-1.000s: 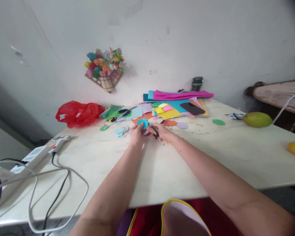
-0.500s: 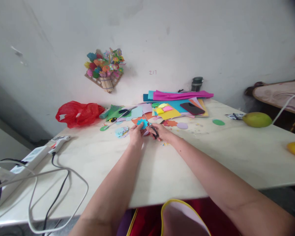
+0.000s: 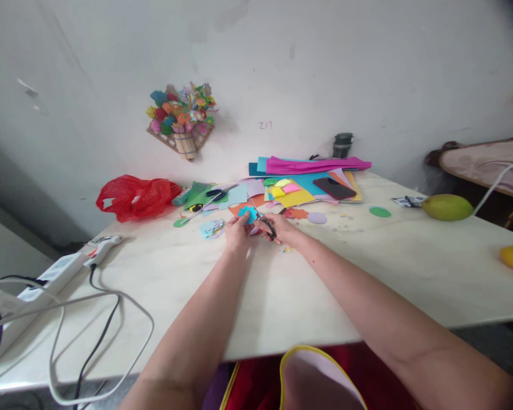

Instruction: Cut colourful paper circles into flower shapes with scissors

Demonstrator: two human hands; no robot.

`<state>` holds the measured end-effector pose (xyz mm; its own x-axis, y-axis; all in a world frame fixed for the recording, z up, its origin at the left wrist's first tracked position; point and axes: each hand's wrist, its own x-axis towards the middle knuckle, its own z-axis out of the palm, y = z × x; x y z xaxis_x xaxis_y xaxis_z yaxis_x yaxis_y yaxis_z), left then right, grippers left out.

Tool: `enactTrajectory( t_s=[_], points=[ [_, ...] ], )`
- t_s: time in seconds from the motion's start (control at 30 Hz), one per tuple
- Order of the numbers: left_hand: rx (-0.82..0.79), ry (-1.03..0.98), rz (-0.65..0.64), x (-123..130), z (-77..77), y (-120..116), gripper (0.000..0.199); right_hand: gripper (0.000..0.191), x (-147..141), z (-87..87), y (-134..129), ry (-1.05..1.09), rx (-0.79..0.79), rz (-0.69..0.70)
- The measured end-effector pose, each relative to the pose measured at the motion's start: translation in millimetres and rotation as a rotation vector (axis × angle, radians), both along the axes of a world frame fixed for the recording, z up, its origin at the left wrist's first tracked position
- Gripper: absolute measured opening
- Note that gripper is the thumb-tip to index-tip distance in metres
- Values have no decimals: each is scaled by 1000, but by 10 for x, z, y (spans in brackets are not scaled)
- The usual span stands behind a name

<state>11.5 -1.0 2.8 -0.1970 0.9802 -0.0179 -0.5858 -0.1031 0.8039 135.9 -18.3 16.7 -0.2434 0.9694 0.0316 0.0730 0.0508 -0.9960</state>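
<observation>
Between thumb and fingers, my left hand (image 3: pixel 238 229) pinches a blue scalloped paper flower (image 3: pixel 248 214). My right hand (image 3: pixel 281 228) is closed around the dark handles of a pair of scissors (image 3: pixel 268 225). The blades point up and away, right beside the flower's edge; whether they touch the paper I cannot tell. Left of my left hand lies a small pile of pale blue scalloped cutouts (image 3: pixel 212 228). An orange paper flower (image 3: pixel 297 214) and a lilac paper oval (image 3: pixel 317 217) lie just past my right hand. Tiny paper scraps (image 3: pixel 287 249) are scattered below it.
Coloured sheets (image 3: pixel 299 196) and a phone (image 3: pixel 335 188) lie at the back. A second pair of scissors (image 3: pixel 216 193) rests near a red plastic bag (image 3: pixel 137 198). At left are a power strip (image 3: pixel 55 277) and loose cables; at right, a mango (image 3: pixel 447 207).
Almost nothing differs. Both hands stay in place with the blue paper flower and the scissors, and only the view has shifted very slightly.
</observation>
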Motion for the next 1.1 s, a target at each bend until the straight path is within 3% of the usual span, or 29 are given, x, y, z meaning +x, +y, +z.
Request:
enactTrajectory(
  t_s=[0.3, 0.57, 0.8, 1.1],
  points=[
    [63, 152, -65, -128, -15, 69, 29, 40, 178, 6, 111, 69, 55, -62],
    [135, 292, -327, -164, -48, 56, 34, 49, 356, 58, 179, 173, 112, -158],
    [150, 472, -509, -164, -28, 10, 35, 51, 364, 98, 147, 245, 140, -25],
    [168, 504, -647, -125, -39, -13, 29, 39, 365, 118, 114, 170, 184, 113]
  ],
)
